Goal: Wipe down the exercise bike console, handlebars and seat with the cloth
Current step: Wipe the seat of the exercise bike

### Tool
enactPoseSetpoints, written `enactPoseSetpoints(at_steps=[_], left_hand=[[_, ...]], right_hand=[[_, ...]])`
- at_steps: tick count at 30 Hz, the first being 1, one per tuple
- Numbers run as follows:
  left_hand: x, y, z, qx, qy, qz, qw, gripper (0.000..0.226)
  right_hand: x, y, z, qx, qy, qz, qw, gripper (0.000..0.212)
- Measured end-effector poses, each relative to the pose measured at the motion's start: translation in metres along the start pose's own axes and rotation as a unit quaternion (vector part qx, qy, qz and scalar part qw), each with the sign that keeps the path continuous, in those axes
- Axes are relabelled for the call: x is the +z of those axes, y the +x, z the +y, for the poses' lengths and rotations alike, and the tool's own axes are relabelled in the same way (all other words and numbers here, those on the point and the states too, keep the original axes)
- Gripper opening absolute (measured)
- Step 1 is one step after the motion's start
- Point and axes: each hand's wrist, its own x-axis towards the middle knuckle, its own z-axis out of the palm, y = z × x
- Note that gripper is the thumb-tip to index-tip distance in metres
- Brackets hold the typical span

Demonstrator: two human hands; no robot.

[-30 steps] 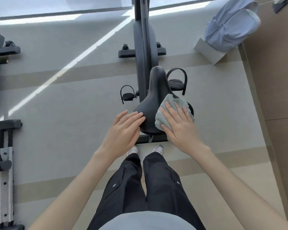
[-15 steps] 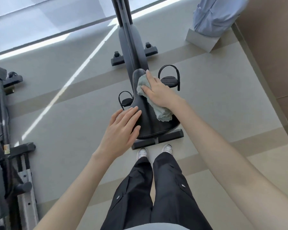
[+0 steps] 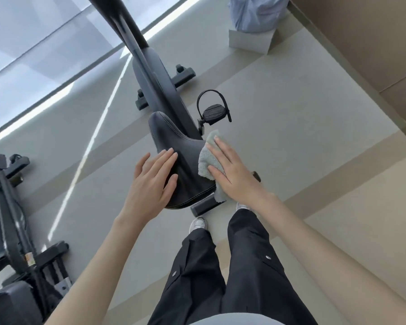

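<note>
Head view: my right hand (image 3: 232, 174) presses the cloth (image 3: 209, 161) flat-fingered against the seat (image 3: 185, 158), right flank. Left hand (image 3: 150, 184) rests flat opposite, steadying. Seat's long axis runs away from me, nose far.

view: head, single, wide-angle | from: above the person's own legs (image 3: 220, 277) | faces: steeply down, slightly forward | range: left hand (image 3: 150, 184) and right hand (image 3: 232, 174) near, floor (image 3: 291, 160) beyond the fingertips farther | frame seemingly rolled, edges bowed

Fitness room or small gym: exercise bike (image 3: 150, 73) stands mid-floor, second black workout machine (image 3: 14, 231) at left, grey floor (image 3: 291, 137) with beige bands, brown panelled wall (image 3: 373, 43) at right.
</note>
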Motion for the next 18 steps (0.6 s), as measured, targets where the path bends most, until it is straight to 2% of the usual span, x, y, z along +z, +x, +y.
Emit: enactPoseSetpoints(at_steps=[8,10,12,15,18], left_hand=[[0.000,0.007,-0.030,0.106,-0.007,-0.054,0.993,0.050],[0.000,0.010,-0.039,0.144,-0.012,-0.055,0.988,0.049],[0.000,0.012,-0.048,0.186,-0.014,-0.055,0.981,0.049],[0.000,0.017,-0.061,0.246,-0.006,-0.054,0.968,0.050],[0.003,0.021,-0.071,0.303,0.014,-0.047,0.952,0.052]], right_hand=[[-0.006,0.053,0.003,0.131,0.072,0.016,0.989,0.032],[0.003,0.048,0.001,0.149,0.082,0.077,0.982,0.030],[0.017,0.038,-0.005,0.166,0.084,0.177,0.966,0.031],[0.046,0.017,-0.018,0.182,0.102,0.330,0.920,0.037],[0.088,0.001,-0.041,0.179,0.104,0.421,0.883,0.043]])
